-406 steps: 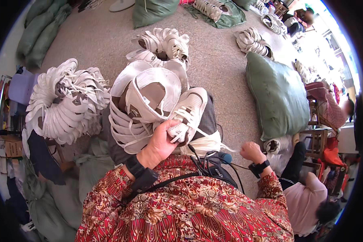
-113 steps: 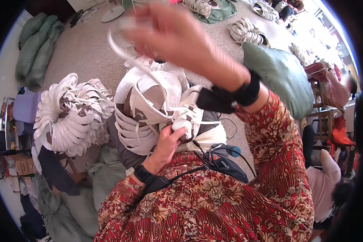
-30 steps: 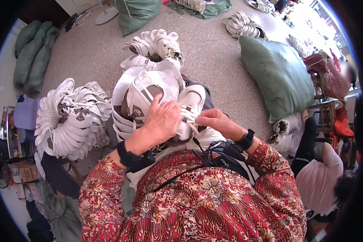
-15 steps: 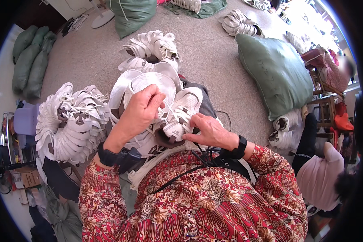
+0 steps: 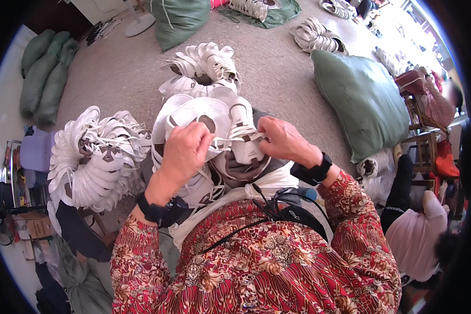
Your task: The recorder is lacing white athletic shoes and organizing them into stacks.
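In front of me lies a white and brown shoe upper (image 5: 247, 152), toe pointing away, with white lacing across its front. A white shoelace (image 5: 223, 139) stretches between my hands over it. My left hand (image 5: 186, 153) is closed in a pinch on the lace, left of the upper. On the other side my right hand (image 5: 289, 140) pinches the lace close to the eyelets. More white uppers (image 5: 180, 104) lie stacked beneath and beyond my left hand. A hank of white laces (image 5: 277, 178) rests across my lap.
A curled row of white uppers (image 5: 97, 162) stands at left, another bundle (image 5: 204, 63) ahead. A stuffed green sack (image 5: 361, 99) lies at right, with another sack (image 5: 178, 23) farther off. At the right edge sits a person in a pink top (image 5: 416, 235).
The upper has turned to point straighter away from me. My right hand has left the upper's side, moved up and taken the lace, which now spans both hands.
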A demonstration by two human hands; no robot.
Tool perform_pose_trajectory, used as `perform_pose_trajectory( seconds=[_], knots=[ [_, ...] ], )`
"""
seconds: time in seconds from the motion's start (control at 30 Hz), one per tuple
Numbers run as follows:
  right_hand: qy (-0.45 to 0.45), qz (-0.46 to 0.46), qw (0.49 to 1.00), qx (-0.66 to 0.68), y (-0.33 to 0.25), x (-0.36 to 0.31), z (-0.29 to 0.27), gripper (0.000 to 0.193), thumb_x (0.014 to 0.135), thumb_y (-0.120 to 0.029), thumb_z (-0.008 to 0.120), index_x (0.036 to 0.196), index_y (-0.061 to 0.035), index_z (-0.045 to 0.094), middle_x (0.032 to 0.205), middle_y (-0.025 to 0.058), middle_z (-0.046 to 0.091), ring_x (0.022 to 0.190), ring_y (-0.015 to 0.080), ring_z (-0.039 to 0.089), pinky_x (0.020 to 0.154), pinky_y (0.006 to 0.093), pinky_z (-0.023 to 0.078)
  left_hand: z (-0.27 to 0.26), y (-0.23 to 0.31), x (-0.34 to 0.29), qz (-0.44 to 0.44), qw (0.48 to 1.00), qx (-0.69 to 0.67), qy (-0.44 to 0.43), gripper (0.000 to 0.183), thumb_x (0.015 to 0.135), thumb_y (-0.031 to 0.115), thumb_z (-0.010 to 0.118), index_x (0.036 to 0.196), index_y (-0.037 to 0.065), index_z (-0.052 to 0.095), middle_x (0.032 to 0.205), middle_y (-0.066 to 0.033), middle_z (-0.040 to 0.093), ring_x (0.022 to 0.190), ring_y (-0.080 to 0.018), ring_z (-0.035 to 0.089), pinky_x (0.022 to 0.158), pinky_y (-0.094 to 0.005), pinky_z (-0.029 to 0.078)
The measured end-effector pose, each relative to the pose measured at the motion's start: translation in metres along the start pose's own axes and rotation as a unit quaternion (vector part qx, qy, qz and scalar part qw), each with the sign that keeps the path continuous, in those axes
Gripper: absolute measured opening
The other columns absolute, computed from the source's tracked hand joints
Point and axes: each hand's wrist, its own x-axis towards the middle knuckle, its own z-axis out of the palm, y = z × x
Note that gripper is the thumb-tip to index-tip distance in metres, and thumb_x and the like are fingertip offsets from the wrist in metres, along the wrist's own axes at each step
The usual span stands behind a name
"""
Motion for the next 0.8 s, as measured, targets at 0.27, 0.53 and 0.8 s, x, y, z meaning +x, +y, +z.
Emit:
perform_pose_trajectory(
  seconds=[0.27, 0.53, 0.8],
  knots=[
    [0.090, -0.053, 0.990, 0.097, -0.022, -0.024, 0.008, 0.032, 0.085, -0.016, 0.066, 0.114, -0.0038, 0.058, 0.098, 0.0166, 0.060, 0.082, 0.0380, 0.064, 0.074, 0.0444, 0.051, 0.014, 0.023, -0.001, 0.035, 0.988, 0.141, -0.050, 0.022, 0.082, 0.021, 0.075, 0.096, 0.006, 0.065, 0.089, -0.0097, 0.057, 0.087, -0.0305, 0.060, 0.076, -0.0425, 0.047],
    [-0.104, -0.115, 0.980, -0.122, -0.014, 0.008, 0.001, 0.012, 0.086, -0.008, 0.059, 0.094, -0.0026, 0.066, 0.078, 0.0149, 0.066, 0.074, 0.0367, 0.067, 0.065, 0.0466, 0.052, 0.037, 0.025, -0.008, 0.066, 0.985, 0.139, -0.078, 0.019, 0.078, 0.015, 0.076, 0.092, 0.006, 0.067, 0.091, -0.0115, 0.056, 0.088, -0.0293, 0.057, 0.073, -0.0417, 0.049],
    [-0.247, -0.130, 0.927, -0.251, -0.019, 0.042, -0.012, 0.016, 0.082, -0.018, 0.064, 0.081, -0.0031, 0.069, 0.082, 0.0171, 0.071, 0.075, 0.0296, 0.071, 0.065, 0.0405, 0.052, 0.036, 0.029, -0.007, 0.048, 0.989, 0.131, -0.049, 0.021, 0.078, 0.017, 0.076, 0.097, 0.009, 0.069, 0.093, -0.0089, 0.057, 0.094, -0.0275, 0.057, 0.082, -0.0426, 0.045]
  ],
)
